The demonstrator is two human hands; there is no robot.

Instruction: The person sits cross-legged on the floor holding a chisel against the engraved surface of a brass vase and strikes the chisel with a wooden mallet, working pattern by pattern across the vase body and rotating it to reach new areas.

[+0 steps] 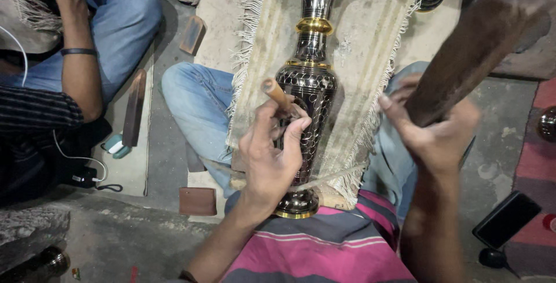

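Note:
A tall engraved metal vase [310,80], dark with gold bands, lies lengthwise on a fringed beige cloth [370,39] across my lap, its base toward my striped shirt. My left hand [272,155] pinches a short wooden-handled chisel [277,93] and rests its tip on the vase's round belly. Raised to the right of the vase, my right hand [434,138] grips a thick dark wooden mallet [469,51].
Another person in jeans and a striped sleeve [35,112] sits at the left. Wooden blocks [197,201] and a dark flat bar [134,108] lie on the concrete floor. A phone [505,219] rests on a red mat at the right. More metalware [547,123] sits at the edges.

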